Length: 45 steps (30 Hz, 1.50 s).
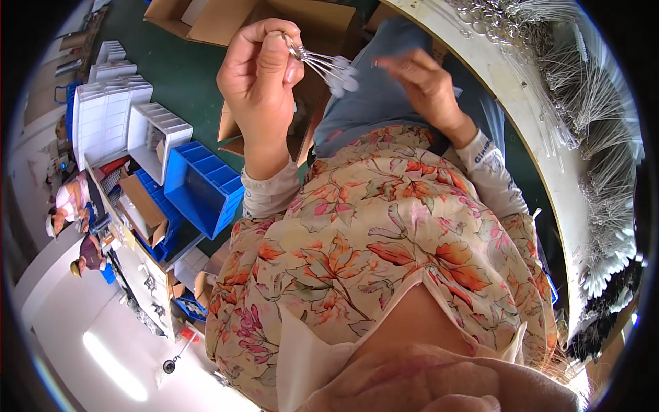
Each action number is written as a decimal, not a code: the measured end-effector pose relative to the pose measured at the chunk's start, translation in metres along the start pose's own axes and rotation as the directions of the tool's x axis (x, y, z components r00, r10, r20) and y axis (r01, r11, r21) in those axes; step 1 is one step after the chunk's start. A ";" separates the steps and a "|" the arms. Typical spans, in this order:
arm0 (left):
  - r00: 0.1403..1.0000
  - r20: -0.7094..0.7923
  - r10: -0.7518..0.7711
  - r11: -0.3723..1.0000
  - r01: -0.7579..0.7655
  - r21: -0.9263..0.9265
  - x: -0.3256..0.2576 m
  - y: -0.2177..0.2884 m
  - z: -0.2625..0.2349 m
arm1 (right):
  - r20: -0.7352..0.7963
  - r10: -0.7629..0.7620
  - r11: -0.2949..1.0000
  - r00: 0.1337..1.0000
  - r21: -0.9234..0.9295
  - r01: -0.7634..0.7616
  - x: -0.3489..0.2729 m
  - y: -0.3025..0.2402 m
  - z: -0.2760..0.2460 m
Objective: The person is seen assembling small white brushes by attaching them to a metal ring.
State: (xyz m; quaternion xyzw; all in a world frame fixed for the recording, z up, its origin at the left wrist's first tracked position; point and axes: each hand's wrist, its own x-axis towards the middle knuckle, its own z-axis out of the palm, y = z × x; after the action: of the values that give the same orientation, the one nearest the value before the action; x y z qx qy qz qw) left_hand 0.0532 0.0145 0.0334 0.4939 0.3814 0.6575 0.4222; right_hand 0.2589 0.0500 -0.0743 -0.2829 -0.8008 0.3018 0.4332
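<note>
1. Up top, centre: left hand is pinched shut on a small bunch of thin silver wire pieces with white tips.
2. Right hand is blurred beside the tips; can't tell its fingers' state.
3. Wires look light, springy and easily bent; best gripped at the bunched metal end.
4. Blue plastic bins, white trays and brown cartons sit on the left.

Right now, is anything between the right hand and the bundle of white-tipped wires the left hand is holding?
Nothing visible: the right hand sits just beside the white tips of the wire bundle pinched in the left hand, apart from them.
</note>
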 end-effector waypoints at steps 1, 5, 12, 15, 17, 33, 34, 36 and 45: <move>0.999 0.001 0.032 0.999 -0.032 0.019 -0.001 0.001 0.002 | -0.056 0.054 0.997 0.997 0.054 -0.051 0.013 -0.019 -0.004; 0.990 -0.055 0.127 0.990 -0.124 0.065 -0.005 -0.001 0.009 | -0.116 -0.010 0.996 0.993 0.086 0.020 0.053 -0.071 -0.018; 0.982 -0.101 0.162 0.981 -0.150 0.121 -0.004 -0.010 0.024 | -0.380 -0.087 0.957 0.921 0.224 0.183 0.069 -0.084 -0.006; 0.974 -0.088 0.207 0.952 -0.180 0.248 -0.006 -0.012 0.024 | -0.413 -0.178 0.977 0.893 0.036 0.212 0.072 -0.091 -0.004; 0.978 -0.085 0.189 0.954 -0.163 0.253 -0.006 -0.011 0.026 | -0.396 -0.139 0.981 0.908 0.067 0.179 0.072 -0.093 -0.004; 0.982 -0.086 0.166 0.984 -0.160 0.076 -0.010 -0.014 0.038 | -0.462 -0.189 0.977 0.867 0.002 0.214 0.056 -0.088 -0.001; 0.982 -0.086 0.167 0.984 -0.161 0.075 -0.009 -0.015 0.038 | -0.459 -0.073 0.980 0.885 0.131 0.149 0.057 -0.091 -0.001; 0.984 -0.125 0.126 0.990 -0.133 -0.052 -0.008 -0.017 0.039 | -0.434 -0.032 0.974 0.900 0.187 0.124 0.061 -0.091 -0.006; 0.980 -0.006 0.201 0.952 -0.194 0.235 -0.009 -0.011 0.031 | -0.380 -0.157 0.981 0.911 0.043 0.187 0.058 -0.079 -0.005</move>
State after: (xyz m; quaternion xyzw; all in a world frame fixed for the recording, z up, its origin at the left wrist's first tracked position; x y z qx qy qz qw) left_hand 0.0871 0.0128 0.0271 0.5661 0.4108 0.6542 0.2877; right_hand 0.2208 0.0405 0.0157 -0.2468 -0.7125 0.2339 0.6138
